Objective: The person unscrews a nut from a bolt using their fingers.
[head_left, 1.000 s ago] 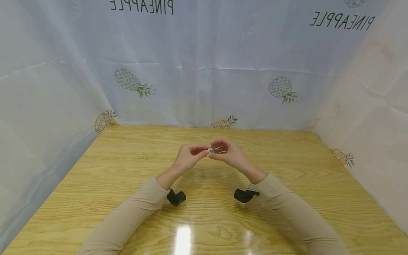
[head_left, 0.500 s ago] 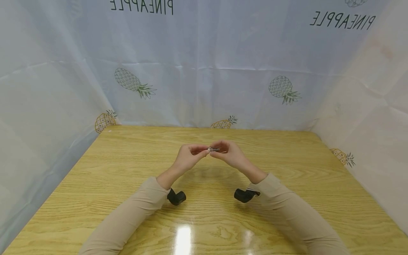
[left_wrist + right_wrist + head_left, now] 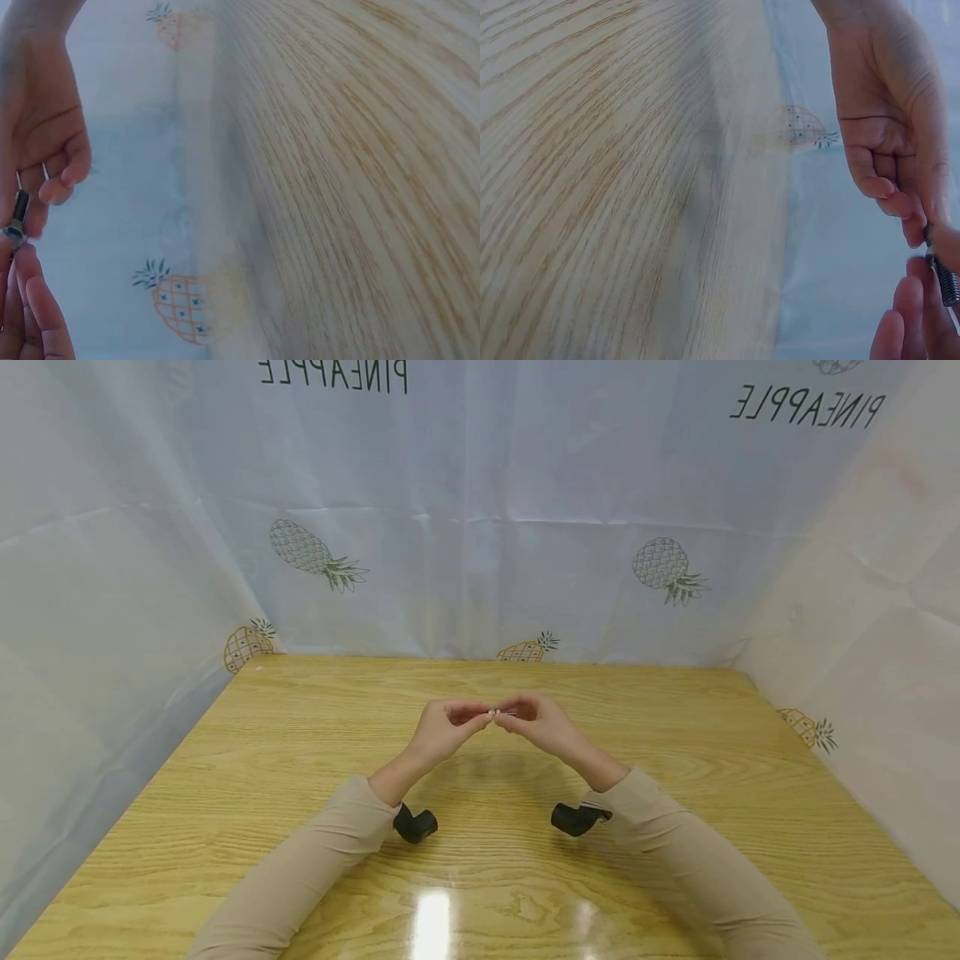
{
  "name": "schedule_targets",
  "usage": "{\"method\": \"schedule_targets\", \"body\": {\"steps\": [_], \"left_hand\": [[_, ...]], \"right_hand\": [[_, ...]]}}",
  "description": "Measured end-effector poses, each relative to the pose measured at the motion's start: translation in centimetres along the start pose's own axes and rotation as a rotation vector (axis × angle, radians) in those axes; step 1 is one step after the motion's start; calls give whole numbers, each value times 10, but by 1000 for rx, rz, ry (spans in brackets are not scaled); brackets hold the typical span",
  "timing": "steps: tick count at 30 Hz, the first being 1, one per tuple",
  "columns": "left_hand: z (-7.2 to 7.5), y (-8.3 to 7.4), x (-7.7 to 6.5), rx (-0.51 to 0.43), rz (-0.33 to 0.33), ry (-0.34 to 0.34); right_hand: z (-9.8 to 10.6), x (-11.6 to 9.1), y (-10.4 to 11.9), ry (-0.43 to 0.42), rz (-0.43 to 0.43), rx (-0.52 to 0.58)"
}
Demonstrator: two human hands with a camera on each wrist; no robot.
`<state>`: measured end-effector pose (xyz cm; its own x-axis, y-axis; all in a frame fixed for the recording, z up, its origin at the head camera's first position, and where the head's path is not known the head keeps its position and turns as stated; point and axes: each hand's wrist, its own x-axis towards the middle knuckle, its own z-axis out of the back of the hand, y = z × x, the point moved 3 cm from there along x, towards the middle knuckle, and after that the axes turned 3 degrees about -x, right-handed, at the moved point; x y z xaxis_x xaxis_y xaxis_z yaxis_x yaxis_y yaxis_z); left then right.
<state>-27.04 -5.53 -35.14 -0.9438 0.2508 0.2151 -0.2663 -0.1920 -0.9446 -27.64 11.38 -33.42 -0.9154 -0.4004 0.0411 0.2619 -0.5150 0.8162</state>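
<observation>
Both hands meet over the middle of the table, around a small metal bolt (image 3: 510, 712) lying sideways between them. Its threaded shank (image 3: 947, 285) points toward the right palm. My left hand (image 3: 444, 725) pinches the head end between thumb and fingers. With thumb and fingertips, my right hand (image 3: 547, 727) pinches the shiny nut (image 3: 15, 226) close beside the head. Fingers cover part of the nut and head. Thin bright lines show by the right fingers in the left wrist view.
The wooden table (image 3: 480, 843) spreads below and around the hands. White curtains (image 3: 465, 585) printed with pineapples stand behind it and at both sides. A black wrist camera mount (image 3: 417, 825) hangs under the left sleeve, another mount (image 3: 574, 820) under the right.
The right fingers and thumb, spread around the bolt a second ago, have come together at the nut. The left hand and both arms stay almost still.
</observation>
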Motion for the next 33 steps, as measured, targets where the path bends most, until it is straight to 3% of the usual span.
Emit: {"method": "schedule_targets", "body": {"steps": [4, 8, 15, 21, 23, 33], "left_hand": [[0, 0, -1, -24, -32, 3], [0, 0, -1, -11, -52, -11], [-1, -6, -2, -3, 17, 0], [0, -9, -4, 8, 16, -7], [-1, -1, 0, -3, 12, -9], [0, -1, -1, 2, 9, 2]], "right_hand": [[1, 0, 1, -26, 40, -6], [0, 0, 0, -1, 15, 19], [-1, 0, 1, 3, 13, 23], [0, -1, 2, -42, 49, 23], [0, -1, 3, -41, 48, 31], [-1, -1, 2, -13, 48, 10]]}}
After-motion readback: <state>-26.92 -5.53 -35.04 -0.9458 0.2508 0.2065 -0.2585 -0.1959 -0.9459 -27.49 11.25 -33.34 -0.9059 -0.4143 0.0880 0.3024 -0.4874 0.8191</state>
